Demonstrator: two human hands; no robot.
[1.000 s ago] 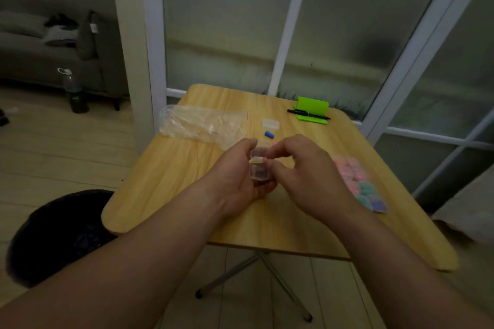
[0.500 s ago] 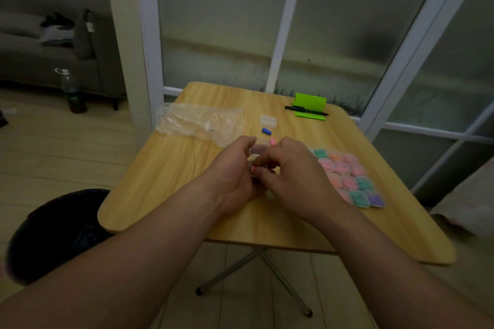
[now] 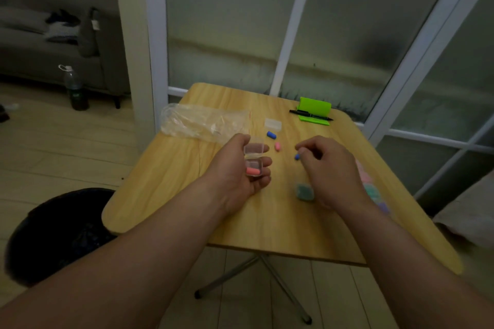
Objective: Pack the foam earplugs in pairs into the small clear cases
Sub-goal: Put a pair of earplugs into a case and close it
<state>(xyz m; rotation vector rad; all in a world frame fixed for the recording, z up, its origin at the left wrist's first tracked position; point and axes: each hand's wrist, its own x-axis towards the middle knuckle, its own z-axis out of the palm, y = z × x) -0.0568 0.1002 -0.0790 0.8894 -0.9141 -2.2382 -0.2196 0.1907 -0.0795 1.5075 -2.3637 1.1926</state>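
My left hand grips a small clear case with its lid open, held just above the table. One pink earplug lies inside it. My right hand is to the right, apart from the case, its curled fingertips pinching a blue earplug low over the table. A loose pink earplug and another blue earplug lie between the hands, farther back. An empty clear case sits behind them.
A filled green case lies by my right wrist, and several filled cases are partly hidden behind that hand. A crumpled plastic bag lies at the wooden table's back left, a green stand with a pen at the back. A black bin stands at the lower left.
My hands have parted. The right hand left the case and moved right to the blue earplug. The left hand keeps the case, whose lid now stands open with a pink earplug inside.
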